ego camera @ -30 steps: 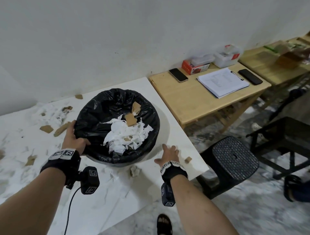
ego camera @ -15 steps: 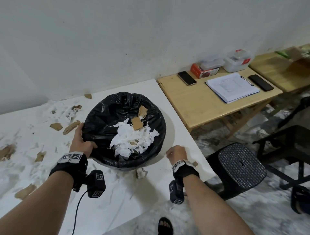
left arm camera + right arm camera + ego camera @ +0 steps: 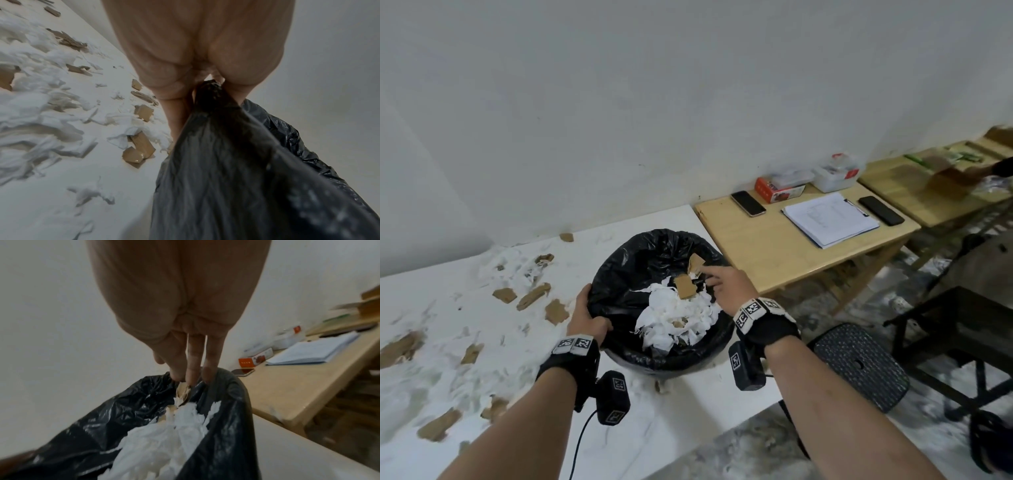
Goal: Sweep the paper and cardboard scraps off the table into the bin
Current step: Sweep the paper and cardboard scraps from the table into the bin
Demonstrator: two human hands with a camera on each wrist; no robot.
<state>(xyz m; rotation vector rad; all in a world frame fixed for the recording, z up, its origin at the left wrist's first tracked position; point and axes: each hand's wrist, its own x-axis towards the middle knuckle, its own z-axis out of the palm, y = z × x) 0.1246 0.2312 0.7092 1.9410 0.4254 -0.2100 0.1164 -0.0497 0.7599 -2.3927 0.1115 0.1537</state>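
Note:
A round bin (image 3: 619, 274) lined with a black bag stands on the white table (image 3: 688, 411) near its right end. It holds white paper (image 3: 678, 318) and cardboard pieces (image 3: 685, 286). My left hand (image 3: 585, 315) grips the bin's near-left rim, thumb inside; the left wrist view shows the left hand (image 3: 205, 81) curled over the black liner (image 3: 226, 162). My right hand (image 3: 726, 281) hovers over the bin's right side, and its straight fingers (image 3: 191, 374) touch a cardboard scrap (image 3: 183, 392) lying in the bin. Cardboard scraps (image 3: 534, 296) and torn paper (image 3: 517, 263) litter the table to the left.
A wooden table (image 3: 774, 246) abuts on the right, carrying two phones, a clipboard (image 3: 828, 219) and small boxes. Below it stand a black stool (image 3: 859, 363) and a dark chair frame (image 3: 962, 325). Another person's hand (image 3: 996, 169) reaches over a farther table. The wall runs behind.
My right hand closed by the small cardboard scrap at the table's right edge, then rose over the bin and straightened its fingers. The left hand kept its grip on the rim.

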